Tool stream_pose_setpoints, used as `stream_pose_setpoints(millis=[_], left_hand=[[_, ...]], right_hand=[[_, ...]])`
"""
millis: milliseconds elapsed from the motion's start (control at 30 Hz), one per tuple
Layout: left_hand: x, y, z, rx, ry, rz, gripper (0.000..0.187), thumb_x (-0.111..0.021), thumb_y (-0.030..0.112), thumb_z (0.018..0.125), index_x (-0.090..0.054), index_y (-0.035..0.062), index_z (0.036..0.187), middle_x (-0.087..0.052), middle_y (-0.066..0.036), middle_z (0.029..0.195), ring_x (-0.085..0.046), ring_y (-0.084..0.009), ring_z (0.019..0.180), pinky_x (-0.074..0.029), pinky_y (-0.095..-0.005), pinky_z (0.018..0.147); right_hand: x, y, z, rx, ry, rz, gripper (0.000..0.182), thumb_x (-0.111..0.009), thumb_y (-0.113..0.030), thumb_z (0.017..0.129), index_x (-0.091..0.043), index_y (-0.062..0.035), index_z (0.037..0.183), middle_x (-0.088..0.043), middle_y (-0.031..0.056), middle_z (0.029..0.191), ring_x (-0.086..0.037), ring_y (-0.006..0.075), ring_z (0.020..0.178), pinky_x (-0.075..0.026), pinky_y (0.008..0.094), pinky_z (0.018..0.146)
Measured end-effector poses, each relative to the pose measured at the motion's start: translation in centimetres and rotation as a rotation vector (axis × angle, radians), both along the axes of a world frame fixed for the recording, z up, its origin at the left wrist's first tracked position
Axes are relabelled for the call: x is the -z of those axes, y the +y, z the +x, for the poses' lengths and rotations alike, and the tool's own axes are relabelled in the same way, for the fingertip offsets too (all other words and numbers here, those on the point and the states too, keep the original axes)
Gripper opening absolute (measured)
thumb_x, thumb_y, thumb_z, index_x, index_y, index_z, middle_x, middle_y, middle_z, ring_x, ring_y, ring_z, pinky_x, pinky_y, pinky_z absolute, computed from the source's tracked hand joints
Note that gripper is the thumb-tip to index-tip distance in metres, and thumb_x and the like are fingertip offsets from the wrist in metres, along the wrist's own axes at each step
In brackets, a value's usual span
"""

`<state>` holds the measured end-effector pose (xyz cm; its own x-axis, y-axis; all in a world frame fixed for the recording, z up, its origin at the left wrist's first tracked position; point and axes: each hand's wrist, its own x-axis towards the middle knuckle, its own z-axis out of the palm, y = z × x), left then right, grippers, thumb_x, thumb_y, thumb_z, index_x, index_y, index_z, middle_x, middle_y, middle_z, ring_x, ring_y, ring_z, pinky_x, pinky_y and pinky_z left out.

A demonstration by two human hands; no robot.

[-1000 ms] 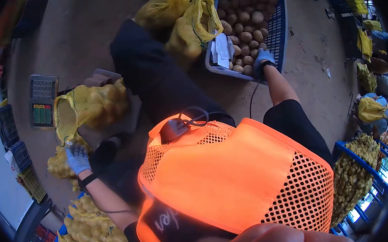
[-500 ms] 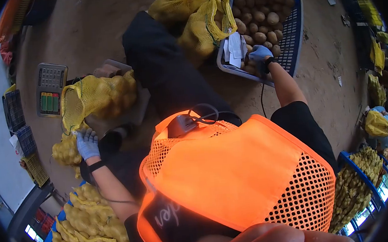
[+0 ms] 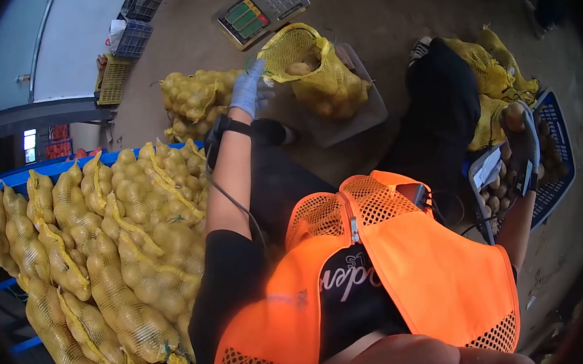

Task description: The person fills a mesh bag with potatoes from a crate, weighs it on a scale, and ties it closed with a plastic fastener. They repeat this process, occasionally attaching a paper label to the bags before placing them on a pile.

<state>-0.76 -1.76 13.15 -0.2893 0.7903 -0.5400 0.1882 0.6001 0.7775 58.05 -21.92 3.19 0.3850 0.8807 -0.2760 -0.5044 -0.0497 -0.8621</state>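
A: What is the left hand (image 3: 247,89) doing?

B: It wears a pale blue glove and pinches the rim of the yellow mesh sack (image 3: 315,69), holding its mouth open. The sack lies just at the hand's 3 o'clock, touching it.

A: And the sack itself?

B: It rests on the grey scale platform (image 3: 351,111), partly filled with potatoes. Its long axis runs from the open mouth at 10 o'clock down to the closed end at 4 o'clock.

A: The right hand (image 3: 522,137)?

B: Raised over the blue crate (image 3: 558,158), fingers closed around a potato (image 3: 513,115) at its top, at about 12 o'clock from the palm.

A: What lies farther out?

B: The scale's keypad display (image 3: 261,8) sits on the floor at 12 o'clock from the left hand. Filled potato sacks (image 3: 122,224) are stacked at its 7 o'clock, and more yellow sacks (image 3: 497,81) lie beside the crate.
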Motion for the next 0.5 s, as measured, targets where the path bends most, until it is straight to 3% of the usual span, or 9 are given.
stream_pose_setpoints(millis=[67,100,167,300,333,367,433,467,500], left_hand=[[0.8,1.1,-0.5,0.232,0.015,-0.097,0.040,-0.066,0.040,0.077,-0.055,0.0089,0.099,-0.061,-0.004,0.074,-0.057,-0.0115,0.055,-0.042,-0.0232,0.042],[2.0,1.3,-0.8,0.219,-0.002,0.028,0.022,-0.068,0.028,0.078,-0.060,0.0093,0.086,-0.061,-0.003,0.072,-0.056,-0.0098,0.051,-0.043,-0.0230,0.043],[4.3,1.6,-1.7,0.231,-0.163,0.123,0.019,-0.067,0.025,0.078,-0.061,0.0088,0.086,-0.061,-0.002,0.073,-0.056,-0.0091,0.054,-0.044,-0.0225,0.046],[4.8,1.1,-1.9,0.274,-0.487,0.273,0.017,-0.064,0.016,0.080,-0.061,0.0054,0.093,-0.061,0.000,0.079,-0.057,-0.0080,0.065,-0.046,-0.0214,0.057],[5.5,0.9,-1.8,0.281,-0.552,0.292,0.018,-0.064,0.016,0.080,-0.061,0.0044,0.095,-0.061,0.000,0.081,-0.057,-0.0081,0.067,-0.047,-0.0214,0.060],[3.9,0.5,-0.7,0.266,-0.689,0.362,0.021,-0.061,0.012,0.082,-0.060,0.0017,0.101,-0.061,0.000,0.084,-0.058,-0.0083,0.072,-0.047,-0.0207,0.066],[3.2,0.8,-1.0,0.244,-0.680,0.386,0.022,-0.060,0.010,0.083,-0.059,0.0008,0.103,-0.061,0.000,0.086,-0.058,-0.0081,0.075,-0.047,-0.0206,0.068],[3.1,1.1,-1.4,0.235,-0.648,0.420,0.023,-0.058,0.008,0.084,-0.059,-0.0001,0.105,-0.061,0.000,0.087,-0.058,-0.0078,0.078,-0.047,-0.0206,0.070],[3.4,2.0,-2.4,0.243,-0.697,0.443,0.022,-0.058,0.010,0.083,-0.061,0.0012,0.104,-0.062,0.000,0.086,-0.057,-0.0069,0.072,-0.046,-0.0196,0.064]], right_hand=[[-8.2,5.1,-7.1,-0.215,-0.171,0.122,0.046,-0.058,-0.018,0.084,-0.042,-0.0030,0.125,-0.050,0.0116,0.115,-0.052,0.0235,0.108,-0.041,0.0326,0.096],[-12.3,7.7,-10.7,-0.310,-0.253,0.194,0.049,-0.060,-0.016,0.083,-0.040,-0.0023,0.126,-0.050,0.0121,0.115,-0.052,0.0248,0.107,-0.041,0.0328,0.097],[-16.2,11.3,-16.9,-0.499,0.039,0.290,0.055,-0.062,-0.019,0.079,-0.039,-0.0026,0.127,-0.050,0.0130,0.116,-0.053,0.0263,0.107,-0.043,0.0336,0.095],[-19.2,18.1,-30.1,-0.867,0.072,0.158,0.060,-0.065,-0.027,0.077,-0.040,-0.0068,0.127,-0.049,0.0100,0.117,-0.054,0.0237,0.104,-0.045,0.0373,0.092],[-16.9,20.4,-33.2,-0.928,0.030,0.154,0.057,-0.068,-0.026,0.076,-0.043,-0.0077,0.125,-0.050,0.0093,0.116,-0.055,0.0227,0.102,-0.048,0.0365,0.089],[-14.9,22.5,-35.4,-1.028,-0.148,0.143,0.054,-0.069,-0.023,0.076,-0.046,-0.0060,0.122,-0.053,0.0087,0.111,-0.055,0.0206,0.102,-0.048,0.0336,0.087],[-10.8,25.6,-39.2,-1.116,-0.836,0.202,0.048,-0.062,-0.032,0.080,-0.050,-0.0032,0.118,-0.058,0.0135,0.106,-0.058,0.0238,0.101,-0.047,0.0334,0.085],[-10.0,25.5,-39.8,-1.129,-0.847,0.182,0.048,-0.062,-0.032,0.080,-0.050,-0.0032,0.118,-0.058,0.0135,0.106,-0.058,0.0238,0.101,-0.047,0.0334,0.085],[-9.2,25.8,-40.6,-1.184,-1.229,0.052,0.046,-0.056,-0.037,0.081,-0.055,-0.0028,0.112,-0.059,0.0150,0.106,-0.058,0.0264,0.100,-0.046,0.0358,0.085]])
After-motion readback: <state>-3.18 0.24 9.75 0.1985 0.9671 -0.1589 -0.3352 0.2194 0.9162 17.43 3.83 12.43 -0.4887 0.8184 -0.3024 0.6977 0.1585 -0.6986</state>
